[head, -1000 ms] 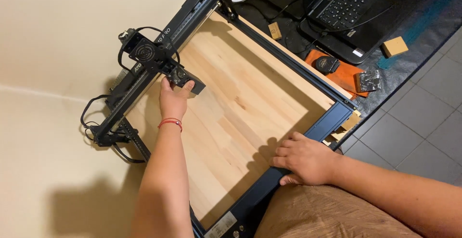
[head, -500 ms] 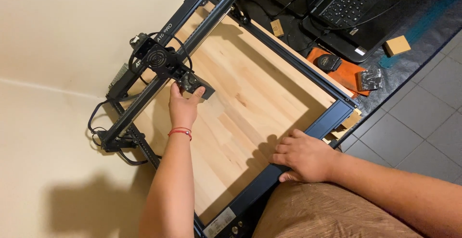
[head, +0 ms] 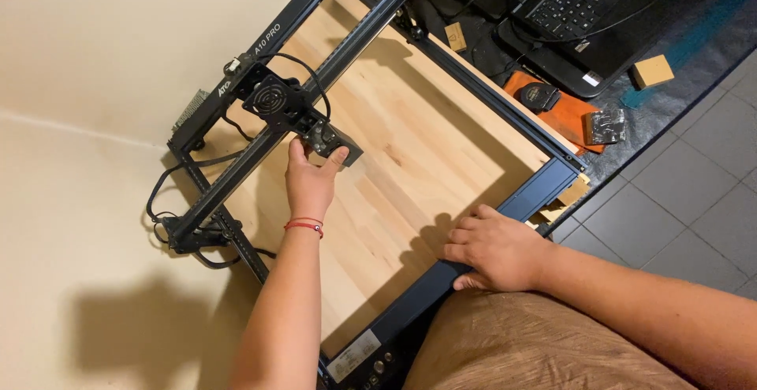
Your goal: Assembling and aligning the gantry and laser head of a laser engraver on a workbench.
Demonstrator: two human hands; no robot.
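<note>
The black laser head [head: 315, 126] is where I'm working, a boxy module with a small round fan on its face, riding on the dark crossbar [head: 315, 82] that spans the frame over the pale wood board [head: 410, 161]. It sits toward the far left part of the bed, close to the wall-side rail. My left hand [head: 311, 181] is on it, thumb at one side and fingers curled around the lower block, a closed pinch on the module's body. That reads to me as the right place to take it: the solid metal housing, not the fan grille and not the looping cable [head: 303, 70] above it. I judge the head to be rigid and fairly light, but it rides a rail, so it should only slide along the bar; twisting or lifting it could strain the carriage. The lens end underneath is likely delicate, though I can't see it from here.

My right hand [head: 493, 248] lies flat, fingers spread, pressing the near frame rail [head: 441, 279] and holding nothing. Beyond the frame, on the dark mat, sit a laptop [head: 583, 11], an orange pad [head: 564, 110] and small wood blocks [head: 653, 70].
</note>
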